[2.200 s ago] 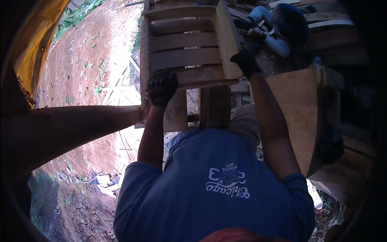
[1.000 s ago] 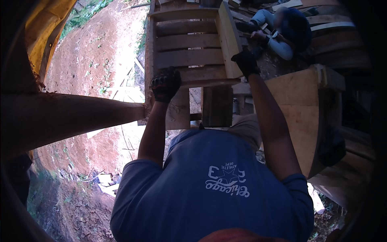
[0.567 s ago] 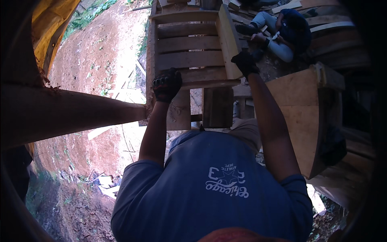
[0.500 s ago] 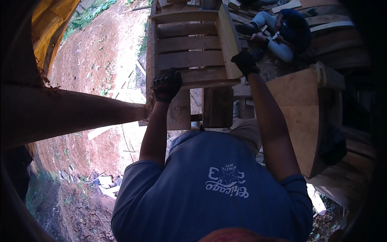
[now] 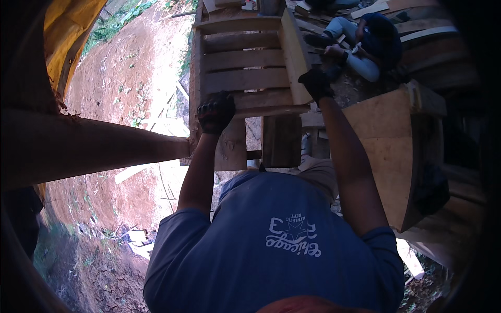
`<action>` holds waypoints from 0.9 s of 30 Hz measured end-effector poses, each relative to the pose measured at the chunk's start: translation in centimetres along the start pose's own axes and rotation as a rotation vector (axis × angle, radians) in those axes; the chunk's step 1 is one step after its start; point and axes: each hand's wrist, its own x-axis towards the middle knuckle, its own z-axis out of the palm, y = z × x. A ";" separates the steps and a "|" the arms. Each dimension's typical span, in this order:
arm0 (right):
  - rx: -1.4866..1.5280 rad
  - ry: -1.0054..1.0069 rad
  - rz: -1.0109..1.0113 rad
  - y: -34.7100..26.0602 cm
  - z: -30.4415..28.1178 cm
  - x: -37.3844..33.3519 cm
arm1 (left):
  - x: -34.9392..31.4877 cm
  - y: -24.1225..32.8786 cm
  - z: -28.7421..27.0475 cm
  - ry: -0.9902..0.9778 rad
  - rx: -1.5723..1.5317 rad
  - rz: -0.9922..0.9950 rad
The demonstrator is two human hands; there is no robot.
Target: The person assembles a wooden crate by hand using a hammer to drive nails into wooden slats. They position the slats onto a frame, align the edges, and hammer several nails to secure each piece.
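A slatted wooden frame (image 5: 246,78), with several cross slats between two side boards, lies on a plank workbench (image 5: 231,151) in front of me. My left hand (image 5: 216,111), in a black glove, is closed on the frame's near left corner, its knuckles facing up. My right hand (image 5: 315,84), also black-gloved, grips the outer edge of the pale right side board (image 5: 295,57) close to its near end. The fingertips of both hands are hidden behind the gloves and the wood.
A thick timber post (image 5: 99,146) reaches in from the left to the bench. At the right stands a large plywood panel or box (image 5: 383,146). Beyond it a seated person (image 5: 378,44) works among loose boards (image 5: 428,34). Bare reddish ground (image 5: 115,94) slopes on the left.
Both hands keep their places on the frame. The whole view has shifted very slightly; the frame sits a few pixels lower in the picture.
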 end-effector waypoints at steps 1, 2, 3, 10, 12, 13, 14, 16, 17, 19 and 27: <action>-0.005 -0.001 -0.003 -0.3 -0.1 -0.1 | 0.0 0.0 -0.1 0.001 0.004 -0.002; -0.002 0.004 -0.003 -0.7 -0.2 -0.2 | 0.0 0.0 -0.1 0.003 0.007 -0.004; 0.001 0.013 0.001 -0.7 -0.3 -0.4 | 0.1 0.2 -0.2 -0.019 0.024 -0.013; 0.038 0.020 0.035 -2.0 -2.1 -1.3 | 0.3 0.4 -0.3 -0.139 0.077 -0.069; 0.050 0.029 0.044 -2.9 -2.8 -1.6 | 0.2 0.2 -0.3 -0.143 0.068 -0.075; 0.054 0.036 0.056 -3.2 -3.2 -1.8 | 0.3 0.1 -0.4 -0.141 0.058 -0.076; 0.058 0.043 0.068 -3.6 -3.5 -1.8 | 0.3 0.0 -0.4 -0.139 0.049 -0.077; 0.013 0.051 0.042 -2.1 -2.8 -1.5 | 0.6 0.6 -0.3 -0.134 0.045 -0.050; 0.012 0.059 0.057 -1.3 -2.4 -1.5 | 0.7 0.8 -0.2 -0.132 0.043 -0.038; 0.043 0.065 0.081 -2.6 -3.1 -1.8 | 0.4 0.5 -0.4 -0.150 0.063 -0.055; 0.044 0.071 0.035 -2.3 -3.2 -2.1 | 0.4 0.6 -0.1 -0.151 0.070 -0.067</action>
